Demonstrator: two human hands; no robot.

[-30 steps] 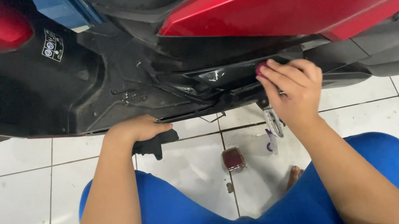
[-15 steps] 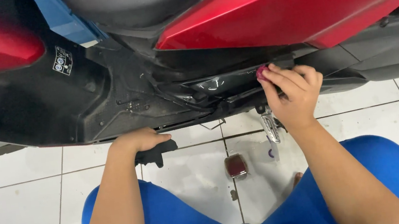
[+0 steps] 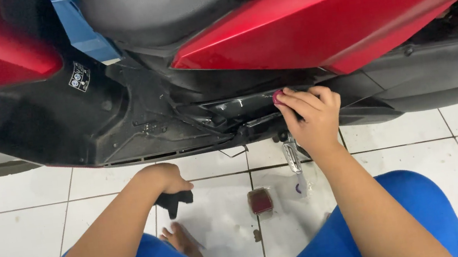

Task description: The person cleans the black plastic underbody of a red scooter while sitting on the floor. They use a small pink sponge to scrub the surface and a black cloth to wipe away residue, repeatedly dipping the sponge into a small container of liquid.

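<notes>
My right hand (image 3: 311, 119) is curled around a small tool with a red cap (image 3: 278, 97). It presses the tool against the black lower panel (image 3: 238, 109) of a red scooter (image 3: 343, 13). Only the cap shows; the rest is hidden by my fingers. My left hand (image 3: 168, 179) hangs low under the black footboard (image 3: 64, 126), just above the tiled floor. It grips a small black plastic part (image 3: 172, 202).
A small red-filled clear container (image 3: 260, 201) lies on the white tiles (image 3: 19, 233) between my knees, beside the metal side stand (image 3: 291, 155). My blue trousers (image 3: 404, 205) and a bare foot (image 3: 182, 240) fill the bottom. A blue piece (image 3: 80, 30) sticks out near the seat.
The view has shifted, so the scooter sits lower in frame. My right hand stays on the same spot of the black panel, and my left hand still holds the black part near the floor.
</notes>
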